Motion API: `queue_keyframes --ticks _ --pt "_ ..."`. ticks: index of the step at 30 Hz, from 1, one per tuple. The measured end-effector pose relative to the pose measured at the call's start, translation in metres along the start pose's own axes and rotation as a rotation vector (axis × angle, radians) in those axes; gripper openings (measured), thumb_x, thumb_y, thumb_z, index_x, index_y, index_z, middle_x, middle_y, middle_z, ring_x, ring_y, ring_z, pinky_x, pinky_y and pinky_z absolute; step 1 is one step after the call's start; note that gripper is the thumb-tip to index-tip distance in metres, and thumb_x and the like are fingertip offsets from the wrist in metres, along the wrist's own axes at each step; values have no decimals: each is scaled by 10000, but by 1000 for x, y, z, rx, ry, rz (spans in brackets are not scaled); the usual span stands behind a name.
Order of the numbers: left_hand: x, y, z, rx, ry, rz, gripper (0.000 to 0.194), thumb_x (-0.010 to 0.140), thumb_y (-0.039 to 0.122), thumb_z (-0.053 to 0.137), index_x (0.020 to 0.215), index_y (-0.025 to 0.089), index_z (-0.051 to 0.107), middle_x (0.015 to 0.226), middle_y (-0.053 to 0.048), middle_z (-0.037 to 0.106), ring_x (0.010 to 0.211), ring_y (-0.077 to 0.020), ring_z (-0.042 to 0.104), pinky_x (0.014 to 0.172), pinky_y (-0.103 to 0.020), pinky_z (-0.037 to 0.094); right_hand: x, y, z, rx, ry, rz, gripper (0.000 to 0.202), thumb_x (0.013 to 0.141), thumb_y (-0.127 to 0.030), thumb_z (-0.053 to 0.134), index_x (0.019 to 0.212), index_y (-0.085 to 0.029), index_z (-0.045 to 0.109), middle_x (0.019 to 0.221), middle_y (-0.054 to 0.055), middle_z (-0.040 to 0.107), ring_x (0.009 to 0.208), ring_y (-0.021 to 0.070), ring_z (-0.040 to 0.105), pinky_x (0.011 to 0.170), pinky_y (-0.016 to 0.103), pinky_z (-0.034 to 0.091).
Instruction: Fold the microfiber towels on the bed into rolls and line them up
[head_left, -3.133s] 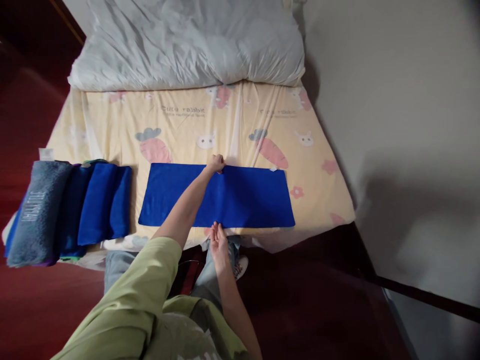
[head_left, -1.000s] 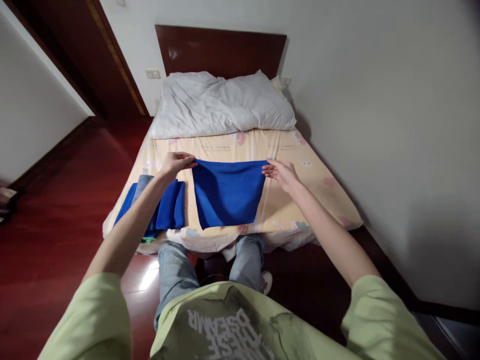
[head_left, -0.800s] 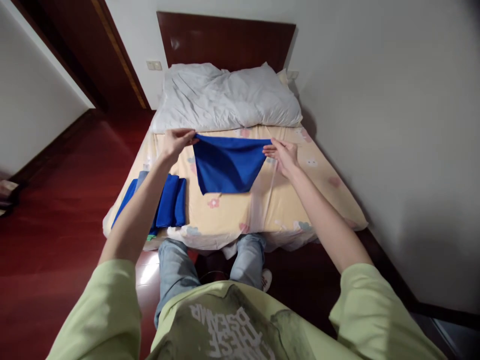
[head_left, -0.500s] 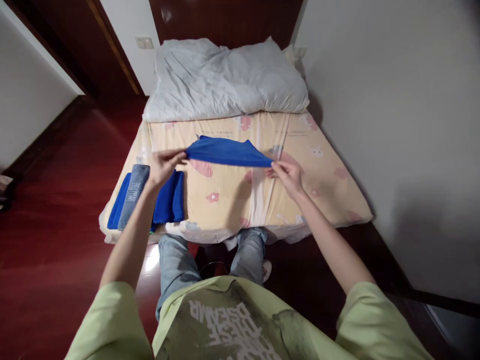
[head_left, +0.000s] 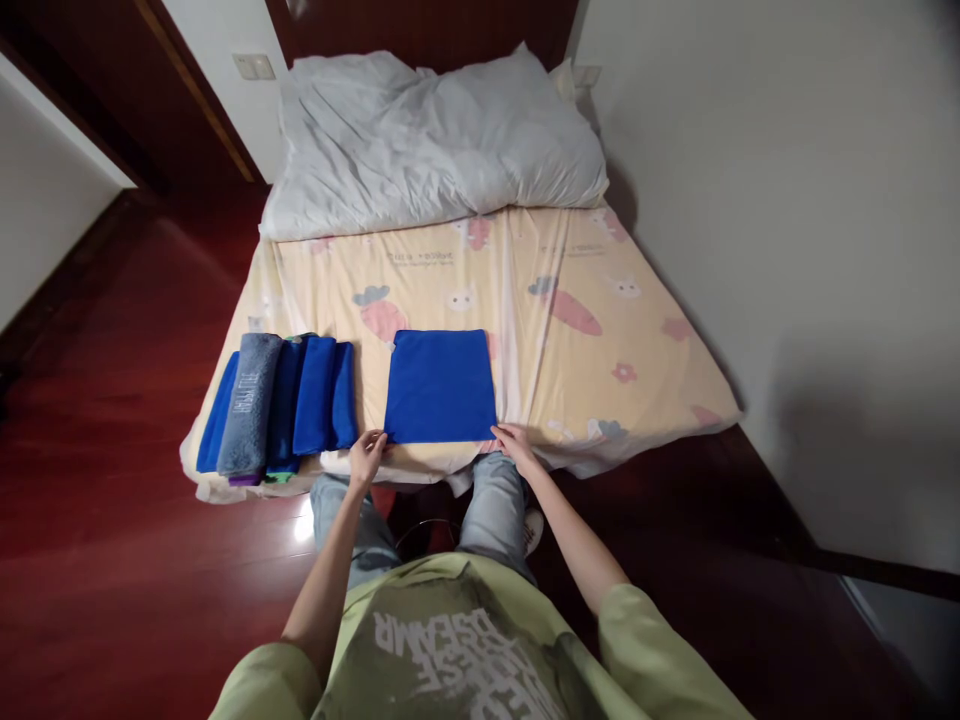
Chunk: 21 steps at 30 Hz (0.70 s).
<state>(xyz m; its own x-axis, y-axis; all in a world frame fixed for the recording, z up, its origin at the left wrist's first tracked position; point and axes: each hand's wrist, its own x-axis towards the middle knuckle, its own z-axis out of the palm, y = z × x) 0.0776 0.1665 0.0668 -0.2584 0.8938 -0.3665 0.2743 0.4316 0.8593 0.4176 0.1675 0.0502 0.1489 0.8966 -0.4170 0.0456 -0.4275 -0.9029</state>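
Observation:
A square blue cloth (head_left: 441, 387) lies flat on the bed near its front edge. My left hand (head_left: 367, 456) pinches the cloth's near left corner, fingers closed. At the near right corner, my right hand (head_left: 515, 446) grips the cloth in the same way. Left of the cloth sits a row of folded cloths: a grey-blue one (head_left: 252, 405) with pale lettering, and several blue ones (head_left: 316, 395) beside it. Bits of purple and green show under the row's near end.
The bed (head_left: 637, 380) has a yellow sheet printed with carrots and rabbits. A rumpled white quilt or pillow (head_left: 442, 150) lies across its head, before a dark headboard (head_left: 427, 30). A white wall (head_left: 787, 250) runs along the right; dark red floor (head_left: 112, 500) spreads left.
Both hands have come down and towards me. The blue cloth, held stretched in the air before, now lies spread flat on the bed.

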Motion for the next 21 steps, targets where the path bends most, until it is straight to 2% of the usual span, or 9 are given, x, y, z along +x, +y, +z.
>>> queue_keyframes --ticks 3,12,16,21 --pt "7 -4 -3 68 -1 37 265 789 481 587 857 226 604 955 -47 722 891 -216 724 712 -277 603 1 -1 -3 53 -20 16 467 610 -605 744 707 -175 592 498 -60 440 438 66 284 418 229 195" --pt "3 -19 -18 51 -82 117 389 726 603 601 793 221 580 821 -36 704 849 -235 703 745 -316 574 -6 16 -19 74 -73 51 421 638 -527 753 754 -139 638 514 -67 431 458 58 301 443 226 183" --pt "5 -25 -20 53 -100 190 474 705 635 603 789 168 612 768 -59 693 777 -230 675 748 -333 543 -8 23 -23 48 -84 51 443 620 -561 754 715 -148 627 510 -70 412 471 61 316 447 213 193" --pt "11 -25 -17 93 -106 237 522 733 656 597 886 160 653 850 -78 716 799 -220 669 761 -319 526 -11 23 -22 38 -108 65 449 636 -584 733 679 -158 597 529 -65 425 466 55 309 449 210 180"
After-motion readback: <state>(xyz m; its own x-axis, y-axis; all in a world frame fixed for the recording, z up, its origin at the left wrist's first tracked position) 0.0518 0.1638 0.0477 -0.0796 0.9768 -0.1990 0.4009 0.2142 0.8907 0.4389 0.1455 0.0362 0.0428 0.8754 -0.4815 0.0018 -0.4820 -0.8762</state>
